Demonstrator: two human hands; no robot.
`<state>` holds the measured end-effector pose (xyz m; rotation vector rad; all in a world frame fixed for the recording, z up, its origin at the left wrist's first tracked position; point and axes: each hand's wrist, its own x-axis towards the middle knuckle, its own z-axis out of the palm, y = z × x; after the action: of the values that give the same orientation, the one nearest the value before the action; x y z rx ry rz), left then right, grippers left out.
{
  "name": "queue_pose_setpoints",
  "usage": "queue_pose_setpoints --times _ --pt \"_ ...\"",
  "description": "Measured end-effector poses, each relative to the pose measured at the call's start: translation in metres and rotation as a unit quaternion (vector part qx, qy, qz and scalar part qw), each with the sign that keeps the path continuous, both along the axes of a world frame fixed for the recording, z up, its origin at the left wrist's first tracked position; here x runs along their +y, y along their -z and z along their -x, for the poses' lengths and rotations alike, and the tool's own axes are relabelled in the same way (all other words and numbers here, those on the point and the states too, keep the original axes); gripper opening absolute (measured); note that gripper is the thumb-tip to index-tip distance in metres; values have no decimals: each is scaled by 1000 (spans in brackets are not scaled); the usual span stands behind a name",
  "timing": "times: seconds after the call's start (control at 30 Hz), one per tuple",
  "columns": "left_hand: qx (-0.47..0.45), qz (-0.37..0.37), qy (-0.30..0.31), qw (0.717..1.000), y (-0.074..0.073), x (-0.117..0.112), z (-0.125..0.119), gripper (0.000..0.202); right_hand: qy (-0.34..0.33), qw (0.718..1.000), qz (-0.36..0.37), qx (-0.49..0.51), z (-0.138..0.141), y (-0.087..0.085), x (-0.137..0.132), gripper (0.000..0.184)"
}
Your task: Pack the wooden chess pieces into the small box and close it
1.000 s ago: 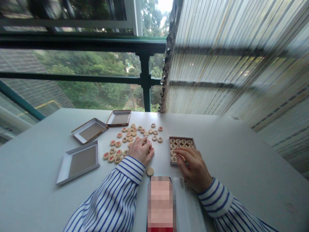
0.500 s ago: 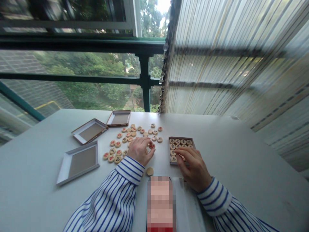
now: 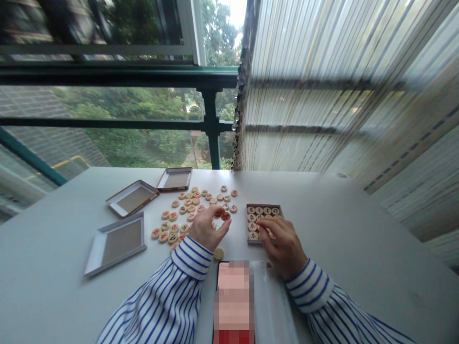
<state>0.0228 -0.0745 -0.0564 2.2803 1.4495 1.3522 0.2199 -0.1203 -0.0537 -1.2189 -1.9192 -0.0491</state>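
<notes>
My left hand (image 3: 207,230) curls over the right edge of a loose spread of round wooden Chinese chess pieces (image 3: 173,228), marked in red or black. Thumb and forefinger pinch a red-marked chess piece (image 3: 225,216). My right hand (image 3: 285,241) hangs over a shallow square box (image 3: 248,242), thumb and forefinger together beside the left column. Whatever lies between those fingertips is hidden. Inside the box, black-marked pieces (image 3: 259,210) sit in neat rows; the hand covers the lower right ones.
Three shallow trays lie at the left: a grey one (image 3: 144,234), a brown-edged one (image 3: 113,203) and another (image 3: 190,177) farther back. A blank-faced piece (image 3: 218,254) lies near a phone (image 3: 234,301), its screen blurred. Clear plastic (image 3: 272,306) lies beside the phone. A window and striped curtain stand behind the white table (image 3: 344,215).
The view has shifted slightly. My left hand has opened its curl a little and moved slightly right relative to the table, the red-marked piece staying at its fingertips. My right hand stays over the box.
</notes>
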Motion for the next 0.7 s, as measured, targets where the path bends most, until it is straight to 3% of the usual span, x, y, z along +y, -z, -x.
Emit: queue_pose_setpoints --times 0.47,0.7 --pt "-164 180 80 967 -15 -5 -30 26 16 1000 1 16 -4 -1 0 15" --pt "-255 242 143 925 1 -6 -38 26 14 1000 5 16 -6 0 0 15"
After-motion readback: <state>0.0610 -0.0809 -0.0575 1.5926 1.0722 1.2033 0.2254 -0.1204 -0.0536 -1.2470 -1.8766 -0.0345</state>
